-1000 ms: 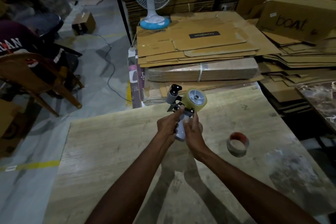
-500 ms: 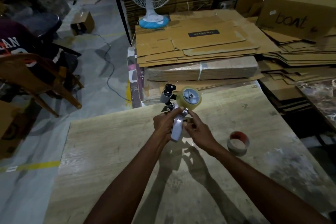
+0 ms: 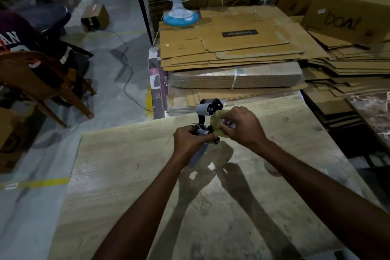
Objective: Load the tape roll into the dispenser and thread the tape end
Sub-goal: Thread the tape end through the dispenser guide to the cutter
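Note:
I hold a grey and black tape dispenser [image 3: 207,110] above the far part of the wooden table [image 3: 130,186]. My left hand [image 3: 191,141] grips its handle, which points down toward me. A yellowish clear tape roll [image 3: 216,123] sits on the dispenser's hub. My right hand [image 3: 242,126] covers most of the roll, fingers pinched on its left face. The dispenser's grey roller stands up at the top. I cannot see the tape end.
A used tape core [image 3: 272,169] lies on the table, mostly hidden behind my right forearm. Stacks of flattened cardboard [image 3: 232,48] and a blue-based fan [image 3: 181,17] stand beyond the table. A wooden chair [image 3: 48,86] stands at the left.
The dispenser has turned so its roller points up. My right hand has left the handle and moved up onto the roll. The spare core is now behind my right forearm.

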The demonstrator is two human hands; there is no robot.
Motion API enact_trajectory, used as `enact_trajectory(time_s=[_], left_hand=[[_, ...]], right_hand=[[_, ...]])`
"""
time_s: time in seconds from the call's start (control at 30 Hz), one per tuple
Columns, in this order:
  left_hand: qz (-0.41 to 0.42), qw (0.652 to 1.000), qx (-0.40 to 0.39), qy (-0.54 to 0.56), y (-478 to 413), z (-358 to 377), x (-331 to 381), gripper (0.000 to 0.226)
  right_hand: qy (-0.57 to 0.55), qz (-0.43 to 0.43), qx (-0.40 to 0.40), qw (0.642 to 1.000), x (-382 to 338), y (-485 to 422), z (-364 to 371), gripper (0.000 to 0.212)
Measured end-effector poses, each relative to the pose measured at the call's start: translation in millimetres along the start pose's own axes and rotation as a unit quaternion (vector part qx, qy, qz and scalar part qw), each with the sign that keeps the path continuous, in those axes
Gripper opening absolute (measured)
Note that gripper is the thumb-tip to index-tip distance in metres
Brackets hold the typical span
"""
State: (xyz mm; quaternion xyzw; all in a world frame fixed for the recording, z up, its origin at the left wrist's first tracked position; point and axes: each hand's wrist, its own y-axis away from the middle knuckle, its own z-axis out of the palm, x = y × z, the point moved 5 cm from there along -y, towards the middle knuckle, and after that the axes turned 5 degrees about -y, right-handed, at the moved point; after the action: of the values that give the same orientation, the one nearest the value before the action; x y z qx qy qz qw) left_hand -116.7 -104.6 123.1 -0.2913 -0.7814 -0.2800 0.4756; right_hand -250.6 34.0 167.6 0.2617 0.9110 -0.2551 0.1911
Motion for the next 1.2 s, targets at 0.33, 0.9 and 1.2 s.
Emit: enact_trajectory(time_s=[0.33,0.9,1.2], left_hand=[[-0.038,0.999,-0.027,0.004,-10.3,-2.0,1.6,0.028],[0.01,0.998,0.004,-0.057,-8.4,-8.1,14.0,0.024],[0.056,0.988,0.014,-0.142,-5.6,-8.0,20.7,0.025]], right_hand=[[0.068,0.01,0.002,0.998,-5.8,-2.5,10.8,0.02],[0.077,-0.005,0.004,0.997,-23.7,-6.7,5.3,0.004],[0.03,0.052,0.023,0.998,-3.6,-8.3,16.9,0.01]])
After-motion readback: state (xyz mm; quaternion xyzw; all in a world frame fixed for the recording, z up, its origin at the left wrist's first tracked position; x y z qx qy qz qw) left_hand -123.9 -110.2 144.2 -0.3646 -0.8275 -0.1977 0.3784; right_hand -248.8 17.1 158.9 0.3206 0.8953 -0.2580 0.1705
